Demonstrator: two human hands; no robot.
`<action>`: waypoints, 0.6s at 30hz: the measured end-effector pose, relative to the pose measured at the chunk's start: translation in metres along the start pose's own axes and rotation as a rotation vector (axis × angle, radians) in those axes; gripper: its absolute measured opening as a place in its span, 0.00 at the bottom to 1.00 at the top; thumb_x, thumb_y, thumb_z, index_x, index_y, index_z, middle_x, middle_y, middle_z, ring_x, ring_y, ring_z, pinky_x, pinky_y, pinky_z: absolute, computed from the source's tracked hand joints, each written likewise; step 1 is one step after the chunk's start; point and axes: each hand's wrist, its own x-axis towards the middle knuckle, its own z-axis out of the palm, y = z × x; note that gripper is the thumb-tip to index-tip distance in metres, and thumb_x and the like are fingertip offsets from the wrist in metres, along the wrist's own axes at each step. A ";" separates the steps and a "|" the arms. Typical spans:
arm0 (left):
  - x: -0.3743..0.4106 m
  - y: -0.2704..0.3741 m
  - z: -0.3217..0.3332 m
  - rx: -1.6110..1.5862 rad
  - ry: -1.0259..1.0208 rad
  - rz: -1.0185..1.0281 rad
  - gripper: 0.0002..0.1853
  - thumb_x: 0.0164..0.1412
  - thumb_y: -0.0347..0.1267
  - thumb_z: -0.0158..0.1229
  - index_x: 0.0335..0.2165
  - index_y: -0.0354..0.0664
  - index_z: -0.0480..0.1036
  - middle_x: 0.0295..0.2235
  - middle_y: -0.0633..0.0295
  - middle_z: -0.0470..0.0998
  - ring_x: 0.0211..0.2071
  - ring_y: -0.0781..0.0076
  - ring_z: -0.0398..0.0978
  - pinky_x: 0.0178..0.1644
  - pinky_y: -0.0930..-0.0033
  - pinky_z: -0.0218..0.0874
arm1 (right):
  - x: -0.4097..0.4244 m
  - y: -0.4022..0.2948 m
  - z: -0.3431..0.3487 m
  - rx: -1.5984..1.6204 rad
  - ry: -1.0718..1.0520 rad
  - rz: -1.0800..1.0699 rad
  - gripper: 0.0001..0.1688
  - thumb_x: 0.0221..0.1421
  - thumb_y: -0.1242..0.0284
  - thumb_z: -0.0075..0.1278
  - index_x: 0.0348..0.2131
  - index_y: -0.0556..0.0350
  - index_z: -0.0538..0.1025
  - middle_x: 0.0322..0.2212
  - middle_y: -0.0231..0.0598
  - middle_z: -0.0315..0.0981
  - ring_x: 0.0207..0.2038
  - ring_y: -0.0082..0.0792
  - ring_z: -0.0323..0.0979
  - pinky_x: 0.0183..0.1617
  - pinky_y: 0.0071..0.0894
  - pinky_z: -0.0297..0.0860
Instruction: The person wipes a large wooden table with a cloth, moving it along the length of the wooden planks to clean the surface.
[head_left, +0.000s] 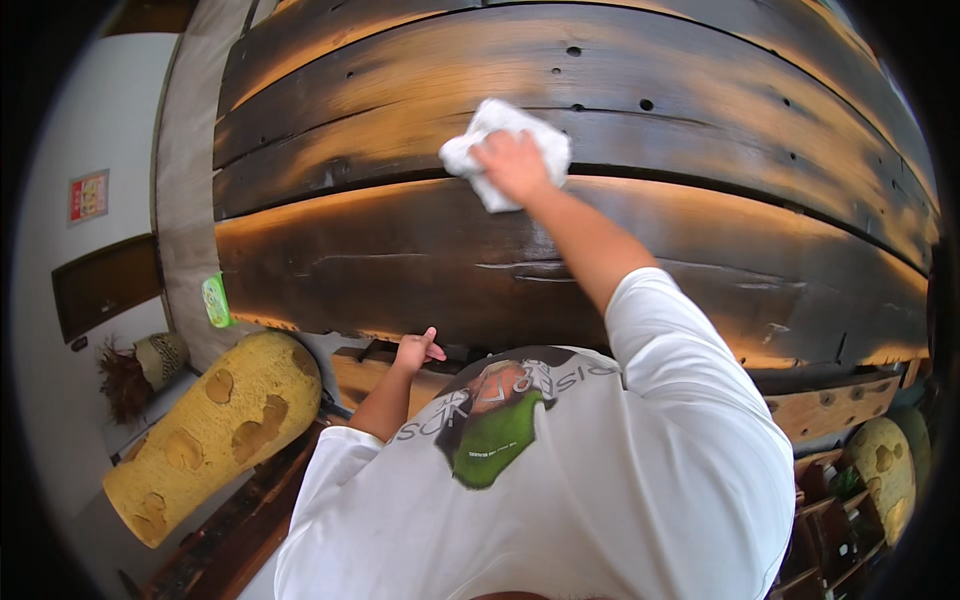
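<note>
A wide tabletop of dark, scorched-looking wooden planks (420, 285) spreads before me, with amber streaks, long cracks and several dark holes. My right hand (514, 166) presses down on a crumpled white cloth (499, 120), its fingers closing on the folds. The cloth lies across the gap between the front plank and the one behind it. Close to my body, my left hand (418, 350) is at the table's front edge with thumb and forefinger apart, holding nothing. Whether it touches the edge I cannot tell.
A green packet (217, 300) sits at the tabletop's left front corner. Below it stands a yellow, rough-surfaced post-like object (217, 427) with tan patches. A similar yellow object (883, 469) and dark wooden compartments (832, 536) with small items are at the lower right.
</note>
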 end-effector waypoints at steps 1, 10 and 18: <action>-0.002 0.001 -0.003 0.037 -0.009 -0.017 0.34 0.70 0.53 0.47 0.21 0.36 0.79 0.24 0.53 0.83 0.28 0.65 0.83 0.35 0.68 0.66 | -0.003 0.027 -0.011 -0.050 0.010 0.092 0.24 0.51 0.63 0.56 0.49 0.33 0.73 0.42 0.33 0.71 0.53 0.38 0.68 0.54 0.65 0.64; 0.000 0.017 -0.007 0.124 -0.080 -0.050 0.35 0.72 0.51 0.44 0.20 0.35 0.79 0.22 0.51 0.82 0.25 0.65 0.82 0.32 0.69 0.66 | -0.164 0.305 -0.165 -0.448 -0.084 1.048 0.31 0.60 0.48 0.48 0.60 0.31 0.69 0.53 0.41 0.71 0.58 0.47 0.68 0.54 0.62 0.67; 0.005 0.010 -0.019 0.098 -0.183 0.015 0.37 0.71 0.53 0.45 0.19 0.33 0.79 0.20 0.50 0.82 0.22 0.64 0.82 0.32 0.69 0.69 | -0.170 0.280 -0.187 -0.506 -0.050 1.495 0.31 0.60 0.49 0.46 0.57 0.40 0.71 0.56 0.47 0.68 0.60 0.50 0.64 0.59 0.65 0.60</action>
